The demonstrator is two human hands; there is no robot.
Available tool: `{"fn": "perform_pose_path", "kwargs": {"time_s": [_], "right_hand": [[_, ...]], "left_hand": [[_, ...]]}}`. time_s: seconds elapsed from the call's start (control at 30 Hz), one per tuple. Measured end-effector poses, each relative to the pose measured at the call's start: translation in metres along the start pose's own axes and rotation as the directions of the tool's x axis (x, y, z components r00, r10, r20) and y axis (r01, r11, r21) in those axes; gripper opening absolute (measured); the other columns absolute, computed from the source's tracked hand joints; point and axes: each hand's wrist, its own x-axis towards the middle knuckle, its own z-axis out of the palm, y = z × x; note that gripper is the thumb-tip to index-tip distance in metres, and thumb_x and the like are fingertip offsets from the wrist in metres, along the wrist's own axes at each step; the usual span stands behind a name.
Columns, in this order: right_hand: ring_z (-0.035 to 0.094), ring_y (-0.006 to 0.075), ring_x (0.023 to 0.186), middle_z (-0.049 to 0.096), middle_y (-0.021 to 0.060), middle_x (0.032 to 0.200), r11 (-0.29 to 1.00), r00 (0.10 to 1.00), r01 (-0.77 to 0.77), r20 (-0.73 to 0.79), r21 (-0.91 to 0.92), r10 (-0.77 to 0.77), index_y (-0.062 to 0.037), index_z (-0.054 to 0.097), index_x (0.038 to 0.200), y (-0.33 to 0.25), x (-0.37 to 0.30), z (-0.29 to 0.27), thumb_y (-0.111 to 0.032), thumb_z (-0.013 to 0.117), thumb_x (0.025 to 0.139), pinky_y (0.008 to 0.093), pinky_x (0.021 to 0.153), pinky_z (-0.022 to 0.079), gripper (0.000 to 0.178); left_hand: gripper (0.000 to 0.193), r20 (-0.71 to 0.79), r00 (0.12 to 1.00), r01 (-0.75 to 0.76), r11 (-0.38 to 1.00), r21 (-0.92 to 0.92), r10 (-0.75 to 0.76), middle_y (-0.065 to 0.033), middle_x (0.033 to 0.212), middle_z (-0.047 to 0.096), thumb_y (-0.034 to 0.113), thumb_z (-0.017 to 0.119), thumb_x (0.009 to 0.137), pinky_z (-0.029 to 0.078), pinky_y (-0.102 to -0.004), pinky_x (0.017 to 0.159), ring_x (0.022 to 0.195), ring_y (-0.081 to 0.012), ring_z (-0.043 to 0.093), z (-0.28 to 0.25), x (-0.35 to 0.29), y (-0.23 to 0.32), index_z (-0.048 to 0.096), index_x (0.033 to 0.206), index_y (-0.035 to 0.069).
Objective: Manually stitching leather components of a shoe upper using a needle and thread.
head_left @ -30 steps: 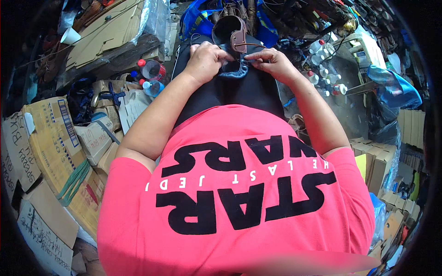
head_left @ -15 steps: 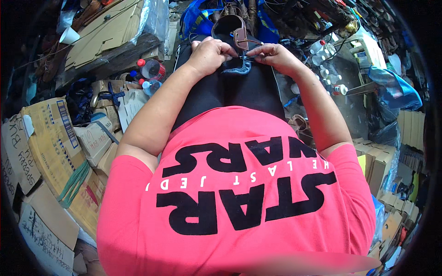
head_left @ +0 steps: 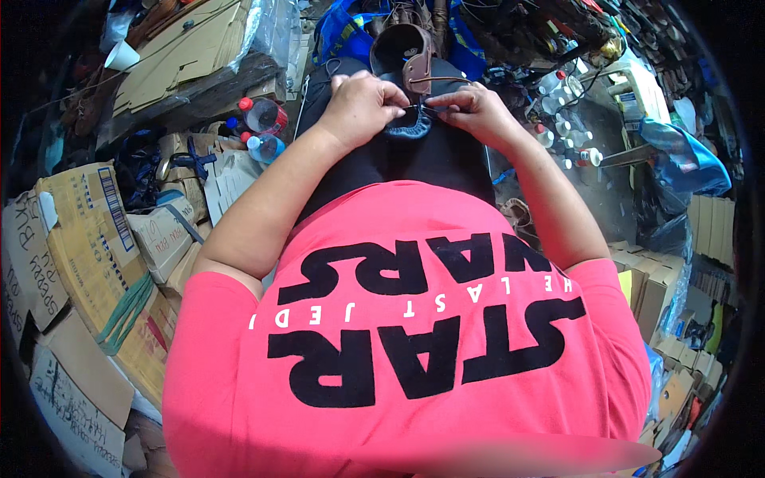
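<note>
Blue-edged brown leather shoe (head_left: 417, 73)

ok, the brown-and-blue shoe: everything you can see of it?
The shoe has a brown, leather-look far end: rounded open collar, flap and thin brown lace running right. Nearer the person is a curved blue part with a puckered rim. It sits over the black trousers, between left grip and right grip, both close to the blue part; exact contact is unclear.

Brown cardboard cartons (head_left: 88, 239) crowd the left side, while clear plastic bottles (head_left: 550, 83) cluster over the grey floor (head_left: 594, 207) at the right.
</note>
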Motion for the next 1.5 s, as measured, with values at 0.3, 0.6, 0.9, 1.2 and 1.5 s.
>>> {"fn": "perform_pose_path", "kwargs": {"time_s": [0.3,0.6,0.9,1.2,1.5], "right_hand": [[0.056,0.0106,0.064,0.065,0.0052,0.072,0.988,0.993,-0.099,0.076,0.115,0.090,-0.0220,0.071,0.103,0.007,0.010,0.004,-0.015,0.070,0.077,0.0256,0.063,0.046,0.027],[0.052,0.0074,0.063,0.064,0.0009,0.070,0.996,0.997,-0.010,0.073,0.087,0.004,-0.0212,0.071,0.102,0.014,0.014,0.002,-0.014,0.070,0.078,0.0245,0.061,0.044,0.026],[0.045,0.0026,0.065,0.053,-0.0068,0.068,0.932,0.957,-0.262,0.188,0.250,0.219,-0.0104,0.070,0.102,0.005,0.015,0.006,-0.007,0.069,0.080,0.0197,0.061,0.040,0.022],[0.047,0.0088,0.063,0.053,-0.0012,0.066,0.976,0.979,-0.178,-0.081,0.124,0.189,-0.0073,0.069,0.093,-0.013,-0.001,0.016,-0.012,0.074,0.075,0.0240,0.061,0.041,0.019],[0.056,0.0196,0.077,0.062,0.0038,0.079,0.996,0.990,-0.087,-0.113,0.028,0.090,-0.0097,0.068,0.081,-0.014,0.004,0.013,-0.019,0.074,0.074,0.0319,0.071,0.043,0.014]], "left_hand": [[0.013,0.066,0.995,0.069,0.984,0.164,-0.080,-0.0001,0.078,0.069,0.023,0.072,0.069,0.035,-0.0371,0.084,0.084,-0.0180,0.060,0.010,0.002,0.001,0.072,0.080,0.016],[0.012,0.040,0.999,0.027,0.992,0.127,-0.033,0.0045,0.077,0.065,0.023,0.071,0.070,0.031,-0.0369,0.083,0.089,-0.0163,0.055,0.002,0.000,-0.007,0.071,0.082,0.020],[0.026,0.172,0.942,0.273,0.957,0.098,-0.287,-0.0027,0.087,0.066,0.036,0.071,0.072,0.030,-0.0373,0.083,0.094,-0.0209,0.054,0.004,0.011,0.012,0.068,0.089,0.016],[0.024,0.072,0.976,0.196,0.972,0.131,-0.206,-0.0019,0.096,0.063,0.030,0.070,0.074,0.030,-0.0421,0.083,0.101,-0.0229,0.051,0.016,0.005,0.016,0.066,0.094,0.017],[0.010,0.137,0.987,0.056,0.983,0.177,-0.081,0.0002,0.082,0.065,0.026,0.070,0.075,0.030,-0.0445,0.084,0.097,-0.0213,0.053,-0.003,0.021,0.019,0.070,0.081,0.018]]}}
